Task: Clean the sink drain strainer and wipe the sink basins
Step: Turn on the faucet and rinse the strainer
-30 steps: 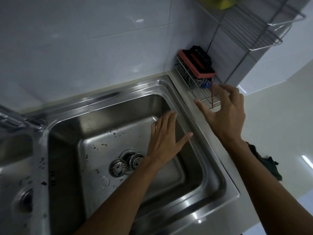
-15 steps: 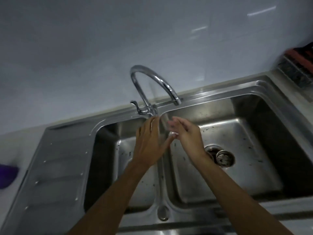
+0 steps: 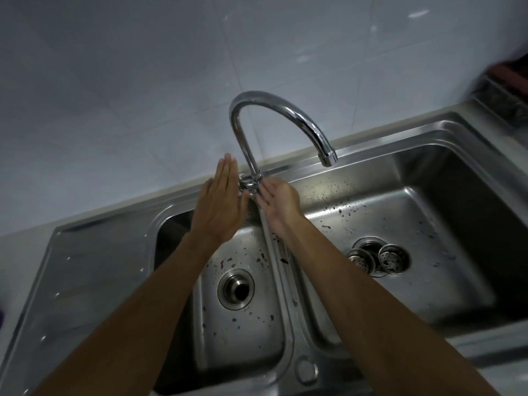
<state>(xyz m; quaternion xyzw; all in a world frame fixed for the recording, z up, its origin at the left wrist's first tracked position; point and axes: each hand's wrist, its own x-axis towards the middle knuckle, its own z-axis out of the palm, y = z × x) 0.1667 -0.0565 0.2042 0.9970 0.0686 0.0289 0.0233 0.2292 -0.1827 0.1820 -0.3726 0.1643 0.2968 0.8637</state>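
A steel double sink lies below me, its left basin and right basin speckled with dark bits. The left drain is open. Two round strainers rest at the right basin's drain. A curved chrome tap rises from the back rim, its spout over the right basin. My left hand is flat with fingers straight, just left of the tap's base. My right hand is curled at the tap's base, where the lever is; the grip itself is hidden.
A ribbed drainboard extends left of the basins. White tiled wall rises behind. A wire rack with a red-topped item sits at the back right corner. A purple object peeks in at the left edge.
The view swung left from the right basin corner to the tap. Both hands moved from the rack area up to the tap's base, the left hand now farther back beside it.
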